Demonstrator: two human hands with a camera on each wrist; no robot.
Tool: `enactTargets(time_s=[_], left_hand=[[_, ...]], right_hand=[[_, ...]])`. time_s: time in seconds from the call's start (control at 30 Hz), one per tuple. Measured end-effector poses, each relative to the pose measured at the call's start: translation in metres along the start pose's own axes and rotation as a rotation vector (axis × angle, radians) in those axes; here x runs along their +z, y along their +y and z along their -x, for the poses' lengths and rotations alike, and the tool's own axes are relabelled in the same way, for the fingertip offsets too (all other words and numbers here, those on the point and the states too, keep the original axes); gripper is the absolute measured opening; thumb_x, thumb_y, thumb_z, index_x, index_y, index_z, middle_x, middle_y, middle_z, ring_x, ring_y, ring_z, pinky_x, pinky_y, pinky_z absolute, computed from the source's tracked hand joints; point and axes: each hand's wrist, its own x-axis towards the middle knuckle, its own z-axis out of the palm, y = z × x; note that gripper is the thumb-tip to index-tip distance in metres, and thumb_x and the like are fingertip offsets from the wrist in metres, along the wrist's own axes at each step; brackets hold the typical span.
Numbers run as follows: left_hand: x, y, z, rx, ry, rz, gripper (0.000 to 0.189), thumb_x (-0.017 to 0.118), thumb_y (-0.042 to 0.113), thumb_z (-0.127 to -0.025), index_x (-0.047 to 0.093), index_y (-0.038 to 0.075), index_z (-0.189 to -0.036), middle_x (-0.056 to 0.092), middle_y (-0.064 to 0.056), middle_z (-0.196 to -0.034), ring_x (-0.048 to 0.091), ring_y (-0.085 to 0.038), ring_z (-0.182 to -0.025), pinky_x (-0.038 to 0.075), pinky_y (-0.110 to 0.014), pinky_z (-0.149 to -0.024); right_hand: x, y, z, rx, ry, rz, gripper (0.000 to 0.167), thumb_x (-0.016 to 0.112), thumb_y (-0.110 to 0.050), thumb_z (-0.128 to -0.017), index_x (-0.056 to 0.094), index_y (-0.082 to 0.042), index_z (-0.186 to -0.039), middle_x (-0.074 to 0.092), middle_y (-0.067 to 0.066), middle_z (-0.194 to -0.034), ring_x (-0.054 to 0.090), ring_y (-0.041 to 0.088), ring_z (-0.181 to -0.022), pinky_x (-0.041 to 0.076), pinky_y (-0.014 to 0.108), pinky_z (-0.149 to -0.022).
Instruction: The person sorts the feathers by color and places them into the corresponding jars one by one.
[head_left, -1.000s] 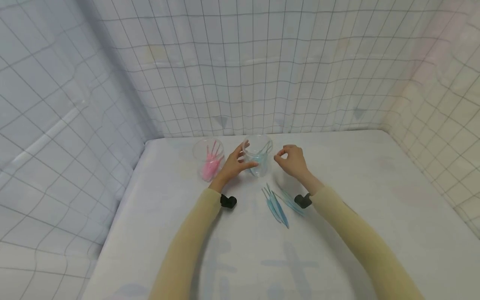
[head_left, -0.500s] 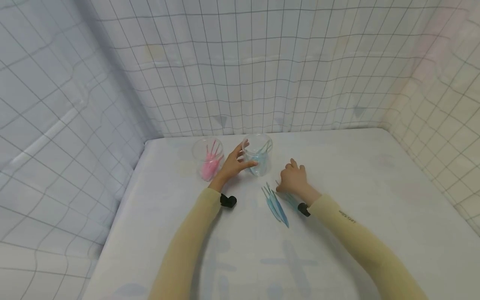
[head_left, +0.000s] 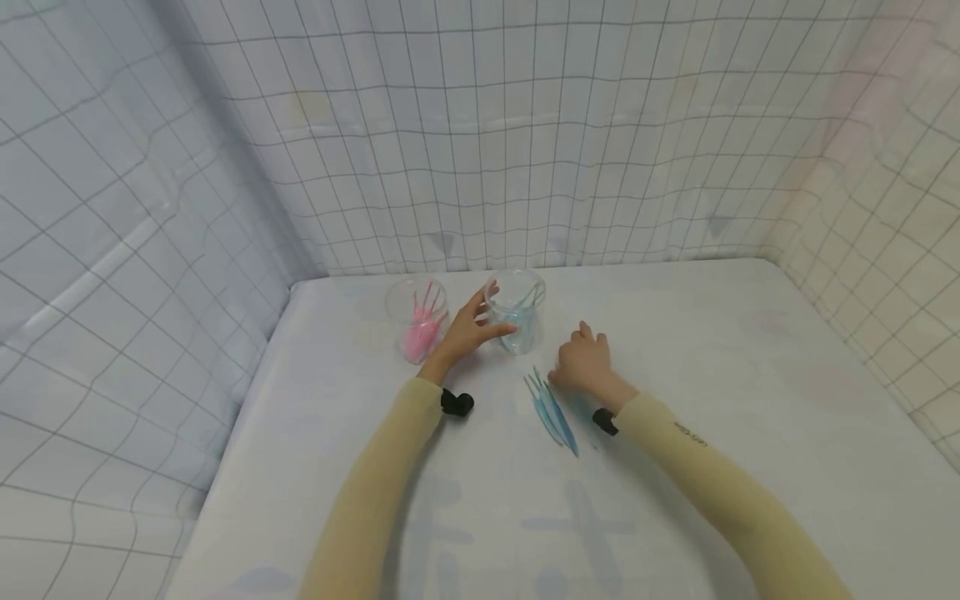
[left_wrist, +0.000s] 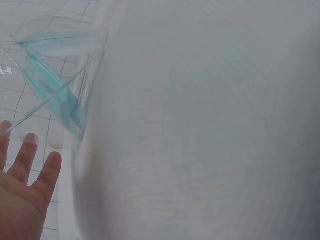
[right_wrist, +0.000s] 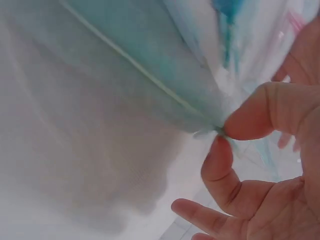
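A clear cup (head_left: 519, 312) with blue feathers in it stands at the back of the white table (head_left: 720, 392). My left hand (head_left: 480, 317) rests against its left side, thumb and straight fingers spread around it; the left wrist view shows the cup (left_wrist: 60, 90) beside my straight fingers (left_wrist: 30, 170). Several loose blue feathers (head_left: 553, 410) lie in front of the cup. My right hand (head_left: 570, 371) is down on them, and in the right wrist view thumb and forefinger (right_wrist: 222, 135) pinch the quill end of one blue feather (right_wrist: 140, 55).
A second clear cup (head_left: 417, 317) with pink feathers stands left of the blue one, close to my left hand. Checked cloth walls (head_left: 480, 150) close in the table at the back and both sides. A small black wrist camera (head_left: 456, 403) sits at each sleeve.
My right hand came down from beside the blue cup to the loose feathers and now pinches one. The left hand stayed at the cup.
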Motion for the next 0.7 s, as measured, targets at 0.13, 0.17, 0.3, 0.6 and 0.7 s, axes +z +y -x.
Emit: enactTargets(time_s=[0.13, 0.17, 0.3, 0.6, 0.7], left_hand=[[0.0, 0.001, 0.001, -0.002, 0.002, -0.002, 0.088, 0.078, 0.025, -0.081, 0.025, 0.021, -0.151, 0.032, 0.001, -0.151, 0.033, -0.026, -0.133, 0.032, -0.038, -0.105], [0.0, 0.002, 0.001, 0.002, -0.001, 0.002, 0.087, 0.077, 0.024, -0.082, 0.025, 0.02, -0.151, 0.031, 0.0, -0.151, 0.032, -0.027, -0.134, 0.032, -0.039, -0.105], [-0.002, 0.018, 0.008, 0.007, -0.026, 0.013, 0.086, 0.075, 0.02, -0.084, 0.023, 0.014, -0.151, 0.029, -0.007, -0.152, 0.03, -0.032, -0.134, 0.03, -0.043, -0.106], [0.0, 0.004, 0.002, 0.007, -0.018, 0.004, 0.087, 0.076, 0.024, -0.082, 0.024, 0.022, -0.151, 0.029, 0.0, -0.152, 0.03, -0.028, -0.135, 0.031, -0.039, -0.106], [0.002, 0.004, 0.002, -0.001, -0.007, 0.003, 0.086, 0.077, 0.025, -0.082, 0.026, 0.024, -0.151, 0.032, 0.004, -0.15, 0.032, -0.025, -0.134, 0.032, -0.036, -0.105]], right_hand=[[-0.017, 0.011, -0.001, 0.026, 0.045, -0.179, 0.041, 0.061, -0.042, -0.086, 0.067, -0.004, -0.073, 0.057, 0.025, -0.117, 0.04, 0.042, -0.122, 0.041, 0.055, -0.088], [-0.023, 0.014, -0.001, 0.033, 0.067, -0.25, 0.04, 0.06, -0.041, -0.086, 0.065, -0.005, -0.07, 0.058, 0.025, -0.114, 0.043, 0.042, -0.117, 0.043, 0.054, -0.085], [-0.044, 0.023, -0.002, 0.026, 0.211, -0.617, 0.03, 0.06, -0.027, -0.086, 0.061, -0.005, -0.065, 0.059, 0.023, -0.116, 0.049, 0.039, -0.113, 0.046, 0.049, -0.081], [-0.077, 0.012, -0.013, 0.033, 0.725, -1.102, 0.014, 0.056, -0.009, -0.085, 0.059, 0.0, -0.074, 0.054, 0.014, -0.127, 0.038, 0.03, -0.126, 0.023, 0.052, -0.104], [-0.082, 0.004, -0.021, 0.039, 0.876, -1.118, 0.009, 0.056, -0.005, -0.083, 0.061, 0.001, -0.078, 0.055, 0.012, -0.124, 0.038, 0.027, -0.124, 0.025, 0.046, -0.102]])
